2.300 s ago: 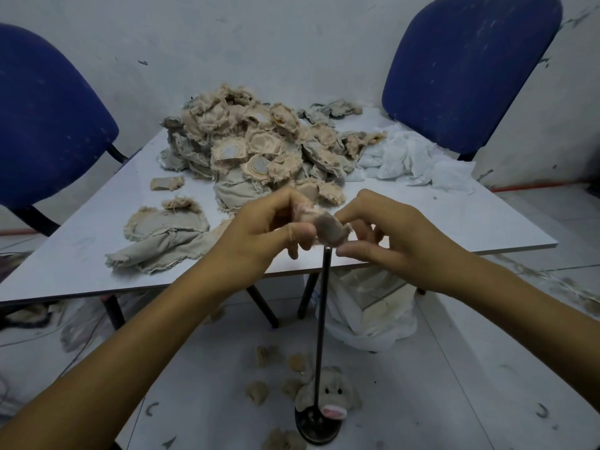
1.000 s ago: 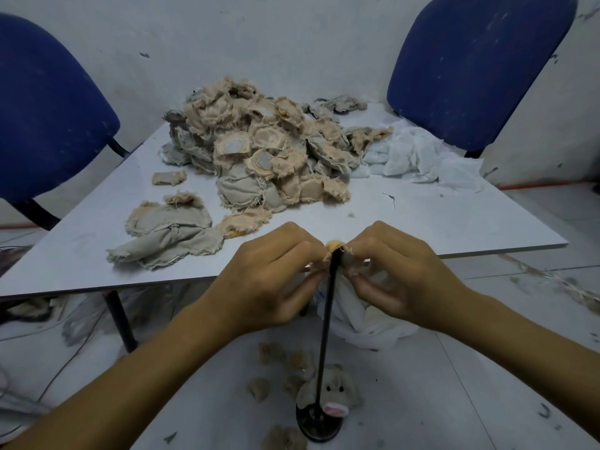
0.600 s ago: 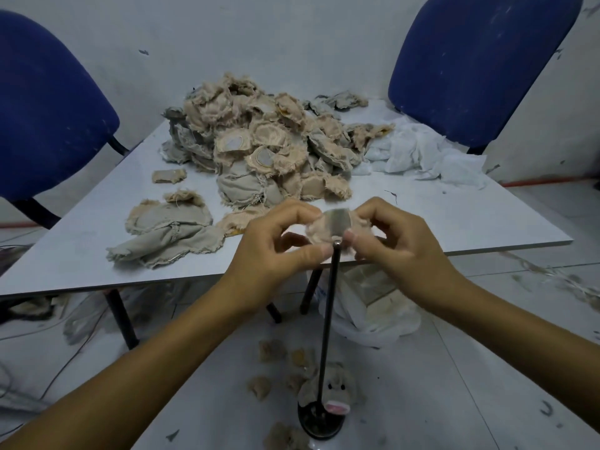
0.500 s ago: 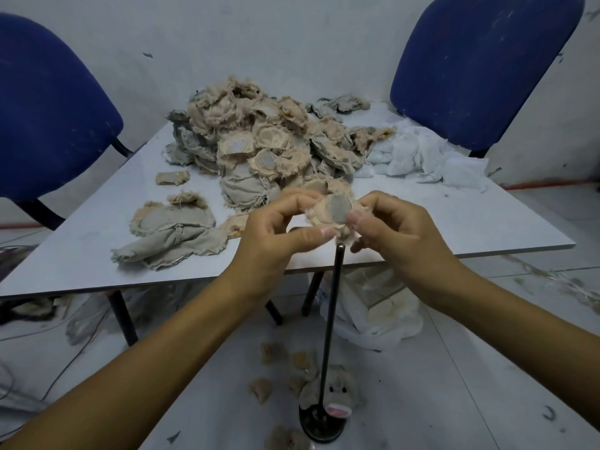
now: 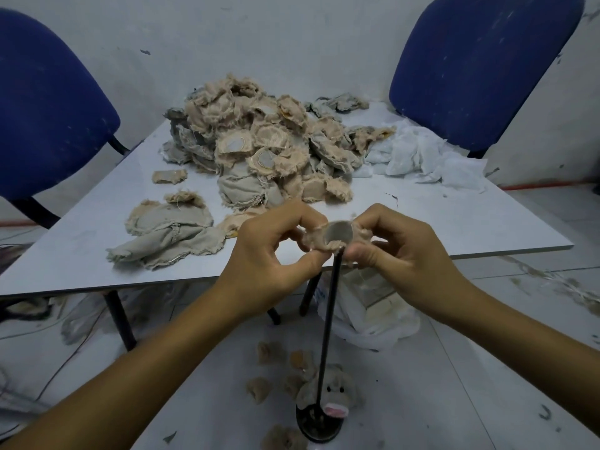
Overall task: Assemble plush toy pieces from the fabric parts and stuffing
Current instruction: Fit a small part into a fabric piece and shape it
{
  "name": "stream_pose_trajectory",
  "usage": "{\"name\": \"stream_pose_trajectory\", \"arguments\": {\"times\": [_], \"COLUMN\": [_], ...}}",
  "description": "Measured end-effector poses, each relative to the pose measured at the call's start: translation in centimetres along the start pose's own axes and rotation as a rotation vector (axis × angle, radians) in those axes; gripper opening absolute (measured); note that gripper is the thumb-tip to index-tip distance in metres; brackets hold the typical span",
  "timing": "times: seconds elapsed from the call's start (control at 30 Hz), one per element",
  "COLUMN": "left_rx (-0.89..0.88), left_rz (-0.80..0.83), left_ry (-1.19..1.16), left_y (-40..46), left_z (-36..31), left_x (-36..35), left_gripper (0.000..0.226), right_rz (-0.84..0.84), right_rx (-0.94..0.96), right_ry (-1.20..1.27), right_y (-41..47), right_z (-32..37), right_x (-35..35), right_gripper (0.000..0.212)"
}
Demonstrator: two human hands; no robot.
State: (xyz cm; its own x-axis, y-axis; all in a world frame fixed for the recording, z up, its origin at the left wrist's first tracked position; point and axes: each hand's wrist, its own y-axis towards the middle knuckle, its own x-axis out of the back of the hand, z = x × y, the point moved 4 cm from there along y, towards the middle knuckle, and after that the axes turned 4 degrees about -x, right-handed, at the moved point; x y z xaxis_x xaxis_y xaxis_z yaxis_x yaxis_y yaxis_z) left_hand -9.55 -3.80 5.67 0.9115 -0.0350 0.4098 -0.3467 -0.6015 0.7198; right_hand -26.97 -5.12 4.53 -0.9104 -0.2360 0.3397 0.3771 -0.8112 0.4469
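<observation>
Both bare forearms reach forward from the lower corners and meet near the middle of the view. The left hand [image 5: 269, 251] is turned with its back toward the camera, its thumb and forefinger pinching the left edge of a small fabric piece [image 5: 337, 233], the other fingers curled behind. The right hand [image 5: 399, 251] mirrors it, thumb underneath and forefinger on top, pinching the right edge. The two thumbs nearly touch, and both wrists are bent slightly inward.
</observation>
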Motion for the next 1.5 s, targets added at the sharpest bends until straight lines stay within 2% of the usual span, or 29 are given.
{"name": "stream_pose_trajectory", "arguments": {"times": [0.1, 0.27, 0.4, 0.5, 0.57, 0.7, 0.8, 0.87, 0.97, 1.1, 1.2, 1.3, 1.4, 1.47, 1.5], "left_rx": [-0.124, -0.314, -0.330, -0.204, -0.058, 0.288, 0.372, 0.367, 0.385, 0.349, 0.284, 0.348, 0.428, 0.575, 0.682], "left_rz": [0.031, 0.099, 0.195, 0.183, 0.084, -0.136, -0.188, -0.181, -0.185, -0.251, -0.236, -0.241, -0.234, -0.237, -0.255], "left_ry": [0.177, 0.394, 0.386, 0.233, 0.095, -0.234, -0.285, -0.235, -0.095, 0.250, 0.343, 0.296, 0.143, -0.126, -0.338], "left_y": [-0.3, -1.3, -2.1, -2.1, -1.6, -0.3, 0.1, 0.3, 0.1, 0.0, 0.0, -0.1, -0.1, -0.3, -0.5], "left_z": [-0.4, -0.8, -0.6, -0.2, 0.3, 1.8, 2.7, 3.0, 3.6, 3.8, 3.6, 4.3, 4.9, 5.3, 5.7], "left_x": [-0.3, -1.0, -1.7, -1.5, -0.9, -0.8, -1.2, -1.5, -1.6, -0.9, -0.7, -0.4, -0.7, -1.2, -1.4], "left_gripper": [0.004, 0.007, 0.006, 0.014, 0.016, 0.019, 0.013, 0.016, 0.022, 0.025, 0.026, 0.035, 0.038, 0.031, 0.028], "right_rz": [-0.006, -0.007, 0.065, 0.049, -0.006, -0.112, -0.204, -0.270, -0.346, -0.285, -0.246, -0.250, -0.281, -0.290, -0.294], "right_rx": [0.094, 0.316, 0.361, 0.178, 0.018, -0.152, -0.255, -0.299, -0.315, -0.220, -0.137, -0.148, -0.075, -0.029, -0.021], "right_ry": [-0.103, -0.315, -0.371, -0.205, -0.013, 0.230, 0.359, 0.315, 0.092, -0.063, -0.234, -0.275, -0.369, -0.387, -0.380], "right_y": [-0.4, -1.3, -2.0, -1.8, -0.9, 0.7, 1.3, 1.6, 1.8, 2.0, 2.2, 2.4, 2.7, 2.8, 2.8], "right_z": [-0.2, -0.5, -1.3, -1.7, -1.7, -1.6, -2.1, -2.5, -3.0, -2.9, -2.7, -3.0, -2.8, -2.7, -2.8], "right_x": [-0.2, -0.5, -0.8, -0.6, -0.2, -0.8, -1.5, -1.8, -2.0, -2.3, -2.6, -2.7, -2.9, -3.1, -3.0], "right_gripper": [0.016, 0.023, 0.023, 0.021, 0.015, 0.013, 0.018, 0.026, 0.037, 0.035, 0.030, 0.026, 0.034, 0.039, 0.039]}}
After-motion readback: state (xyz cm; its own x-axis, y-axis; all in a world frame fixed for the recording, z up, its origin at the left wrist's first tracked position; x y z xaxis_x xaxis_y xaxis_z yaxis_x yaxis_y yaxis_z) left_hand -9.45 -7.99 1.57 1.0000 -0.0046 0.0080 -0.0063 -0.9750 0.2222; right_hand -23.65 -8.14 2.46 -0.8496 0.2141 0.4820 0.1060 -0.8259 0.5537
